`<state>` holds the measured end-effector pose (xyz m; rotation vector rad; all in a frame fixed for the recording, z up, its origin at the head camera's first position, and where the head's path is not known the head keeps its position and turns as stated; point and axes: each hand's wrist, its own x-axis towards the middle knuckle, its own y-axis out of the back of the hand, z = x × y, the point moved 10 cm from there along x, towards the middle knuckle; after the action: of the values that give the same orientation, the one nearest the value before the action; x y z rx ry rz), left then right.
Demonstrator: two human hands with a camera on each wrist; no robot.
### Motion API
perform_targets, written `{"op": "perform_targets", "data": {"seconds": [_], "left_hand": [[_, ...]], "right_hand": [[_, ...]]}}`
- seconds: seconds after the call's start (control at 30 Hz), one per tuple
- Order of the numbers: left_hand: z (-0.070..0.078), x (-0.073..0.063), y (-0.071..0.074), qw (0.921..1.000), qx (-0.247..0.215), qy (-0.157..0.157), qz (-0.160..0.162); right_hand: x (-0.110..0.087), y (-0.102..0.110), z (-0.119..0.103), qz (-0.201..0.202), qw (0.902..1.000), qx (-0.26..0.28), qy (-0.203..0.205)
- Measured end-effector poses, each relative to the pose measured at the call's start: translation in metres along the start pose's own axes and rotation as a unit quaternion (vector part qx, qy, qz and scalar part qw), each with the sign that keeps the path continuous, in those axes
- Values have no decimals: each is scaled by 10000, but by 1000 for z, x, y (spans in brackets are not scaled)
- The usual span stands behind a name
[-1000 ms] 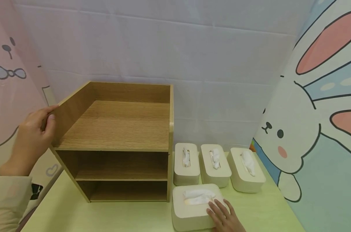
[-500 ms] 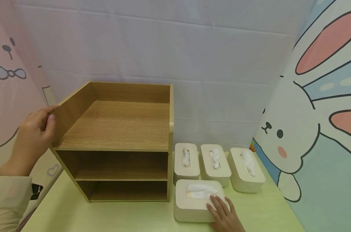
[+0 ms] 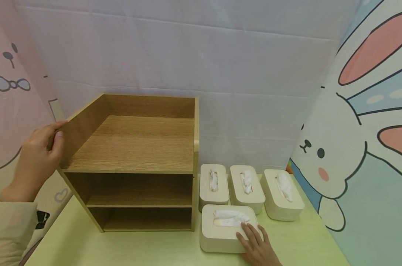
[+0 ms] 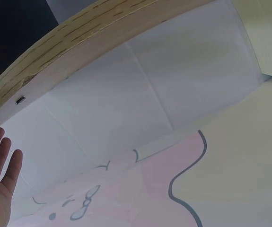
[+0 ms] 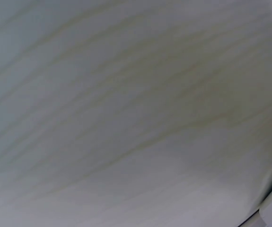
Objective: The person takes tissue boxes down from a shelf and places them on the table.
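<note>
In the head view, my right hand (image 3: 256, 245) lies with fingers spread over the right front part of a cream tissue box (image 3: 217, 234) set crosswise on the table. White tissue (image 3: 231, 217) pokes from its slot. My left hand (image 3: 38, 155) touches the upper left side panel of a wooden shelf unit (image 3: 139, 147), fingertips at the panel's edge. In the left wrist view, its fingers (image 4: 13, 165) look fairly straight below the wood edge, one tip against it. The right wrist view shows a dim, blurred pale surface and no hand.
Three more tissue boxes, left (image 3: 204, 205), middle (image 3: 252, 207) and right (image 3: 284, 214), stand in a row behind the crosswise one. The shelf unit is left of them on the pale green table (image 3: 147, 249). A white cloth (image 3: 254, 74) hangs behind, with cartoon sheets either side.
The crosswise tissue box has slid away from me and slightly right, up close to the row behind, with my right hand on it. My left hand and the shelf unit have kept still.
</note>
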<state>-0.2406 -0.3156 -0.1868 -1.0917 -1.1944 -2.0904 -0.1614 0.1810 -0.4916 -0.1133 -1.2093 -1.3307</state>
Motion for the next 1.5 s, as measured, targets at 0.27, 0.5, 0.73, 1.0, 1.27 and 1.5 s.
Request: {"op": "perform_targets", "data": {"seconds": [0.27,0.5,0.73,1.0,1.27,1.5], "left_hand": [[-1,0,1,9999,-59,-53,132],[-1,0,1,9998,-62,-74,161],[0,0,2,9997,-91,-113,179],[2,0,2,9998,-96,-95,151],[3,0,3,9997,-127,-115,171],[1,-1,3,9998,-109,-97,113]], "right_hand": [[0,-2,0,-192,9997,107,-69],[1,-4,-1,-341,9994,18,-107],[-1,-6,0,-475,9988,-34,-125],[-3,-6,-3,-278,9995,-62,-150],[-2,-6,-4,-258,9994,-16,-210],[-2,-8,-3,-319,9992,-54,-221]]}}
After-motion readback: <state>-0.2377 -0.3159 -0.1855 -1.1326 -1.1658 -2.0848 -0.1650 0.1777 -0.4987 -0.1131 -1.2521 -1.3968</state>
